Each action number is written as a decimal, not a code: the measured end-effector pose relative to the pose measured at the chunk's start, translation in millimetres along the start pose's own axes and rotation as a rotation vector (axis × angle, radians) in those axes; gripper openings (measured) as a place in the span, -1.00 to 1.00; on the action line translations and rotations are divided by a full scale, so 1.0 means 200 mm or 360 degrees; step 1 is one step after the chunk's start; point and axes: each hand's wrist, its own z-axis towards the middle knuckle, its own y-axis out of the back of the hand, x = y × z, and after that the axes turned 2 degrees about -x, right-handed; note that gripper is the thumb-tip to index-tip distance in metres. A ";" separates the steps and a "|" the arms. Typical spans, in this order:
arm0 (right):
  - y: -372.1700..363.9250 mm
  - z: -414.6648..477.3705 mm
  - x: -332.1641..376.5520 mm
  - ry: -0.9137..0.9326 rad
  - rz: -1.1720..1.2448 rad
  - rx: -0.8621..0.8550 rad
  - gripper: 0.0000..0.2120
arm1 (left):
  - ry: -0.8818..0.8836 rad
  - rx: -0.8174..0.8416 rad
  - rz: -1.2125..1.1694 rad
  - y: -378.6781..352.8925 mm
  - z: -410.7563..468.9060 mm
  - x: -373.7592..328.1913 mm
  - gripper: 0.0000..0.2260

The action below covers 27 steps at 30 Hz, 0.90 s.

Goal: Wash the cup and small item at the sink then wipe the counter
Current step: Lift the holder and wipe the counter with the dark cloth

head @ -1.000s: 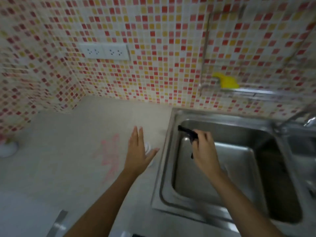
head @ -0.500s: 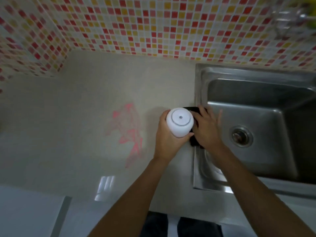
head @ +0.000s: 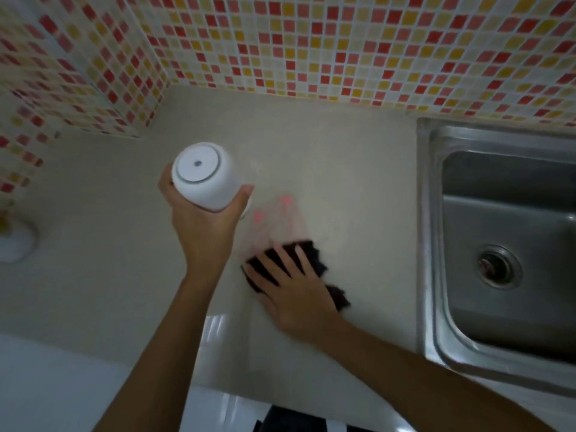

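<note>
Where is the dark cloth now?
Head view, centre: the dark cloth lies on the counter under the flat right hand, left of the sink, just below the pink stain.

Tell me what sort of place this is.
Probably a home kitchen: a stainless steel sink set into a pale counter, a mosaic tile wall behind, and the right hand pressing a dark cloth on it.

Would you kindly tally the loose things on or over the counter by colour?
White: 2, the cup and an unclear object at the left edge.
Dark: 1, the cloth.
Total: 3.
</note>
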 end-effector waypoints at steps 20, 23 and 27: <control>0.03 0.31 0.04 0.0214 -0.0047 0.0139 -0.57 | -0.0055 0.0032 0.0002 0.14 0.20 0.11 -0.18; 0.07 0.80 -0.38 -0.0258 -0.0169 0.0041 -0.54 | -0.0087 0.0040 0.0013 0.17 0.21 0.12 -0.17; 0.06 0.98 -0.64 -0.0767 -0.0014 -0.0045 -0.50 | -0.0172 0.0113 0.0075 0.26 0.25 0.14 -0.16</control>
